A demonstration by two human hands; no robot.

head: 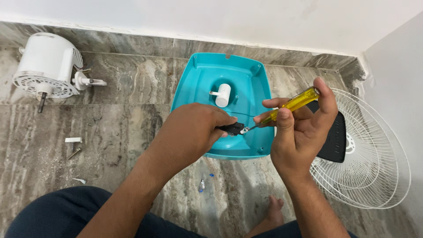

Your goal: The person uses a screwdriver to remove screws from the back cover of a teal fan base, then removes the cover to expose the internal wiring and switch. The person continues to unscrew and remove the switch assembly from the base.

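Observation:
My left hand grips a small black part above the near edge of a turquoise plastic fan base, which lies upside down on the floor. My right hand holds a screwdriver with a yellow see-through handle; its metal tip touches the end of the black part. A white cylindrical piece stands in the middle of the base.
A white fan motor with its shaft lies at the far left. Loose screws and small white bits lie on the marble floor. A white wire fan grille with a black piece lies at the right by the wall. My foot is below.

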